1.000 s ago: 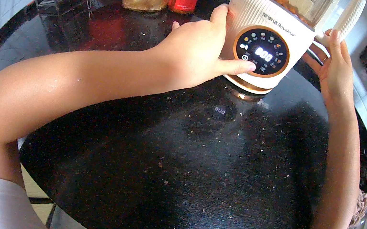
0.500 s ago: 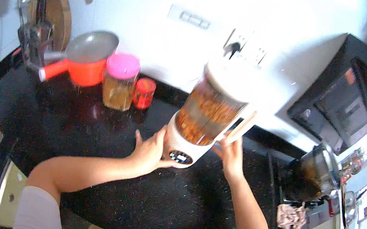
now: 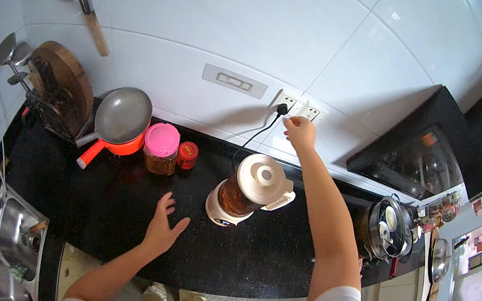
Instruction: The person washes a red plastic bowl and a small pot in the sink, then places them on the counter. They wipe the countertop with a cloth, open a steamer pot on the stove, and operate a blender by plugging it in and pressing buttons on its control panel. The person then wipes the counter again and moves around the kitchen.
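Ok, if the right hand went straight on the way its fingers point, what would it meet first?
Most likely the black power plug in the white wall socket, very close to the right hand; depth is hard to judge, so it might meet the socket plate instead.

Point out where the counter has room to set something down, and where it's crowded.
Bare black counter shows in front of the blender, and between the sink and left hand. The back-left is crowded: grey pan, pink-lidded jar, red jar.
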A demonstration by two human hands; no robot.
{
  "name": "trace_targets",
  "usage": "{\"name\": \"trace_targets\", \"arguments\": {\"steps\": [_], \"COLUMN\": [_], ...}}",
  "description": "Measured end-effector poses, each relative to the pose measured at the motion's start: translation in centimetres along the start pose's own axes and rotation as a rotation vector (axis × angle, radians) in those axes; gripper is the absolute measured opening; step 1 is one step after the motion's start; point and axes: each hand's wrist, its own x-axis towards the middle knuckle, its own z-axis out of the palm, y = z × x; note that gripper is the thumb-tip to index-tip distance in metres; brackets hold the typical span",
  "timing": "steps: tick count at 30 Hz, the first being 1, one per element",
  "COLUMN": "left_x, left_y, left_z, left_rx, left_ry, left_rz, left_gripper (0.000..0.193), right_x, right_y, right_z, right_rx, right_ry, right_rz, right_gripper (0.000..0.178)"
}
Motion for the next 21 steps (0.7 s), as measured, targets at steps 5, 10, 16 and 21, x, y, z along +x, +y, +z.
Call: {"name": "trace_targets", "arguments": {"steps": [5, 10, 16, 21], "left_x": [-4.2, -8.6, -10.1, -9.8], "left_y": [-3.5, -6.3, -5.9, -5.2], "left_z": [-1.5, -3.0, -1.0, 1.6], "left_rx": [-0.052, -0.110, -0.188, -0.187], "left_ry": [0.110, 0.359, 0.389, 0.356], "left_rz": [-0.138, -0.206, -0.225, -0.216], "left_gripper": [0.078, 0.057, 0.050, 0.049], "right_x": [5.1, 4.3, 5.9, 2.7], "right_y": [-0.2, -0.2, 0.8, 0.5], "right_z": [3.8, 2.9, 1.2, 1.4], "right_rx": [-0.174, -0.059, 0.215, 0.187], "right_ry": [0.055, 0.209, 0.147, 0.131], "right_rz": [0.061, -0.055, 0.017, -0.253], "right_gripper": [0.034, 0.036, 0.031, 0.025]}}
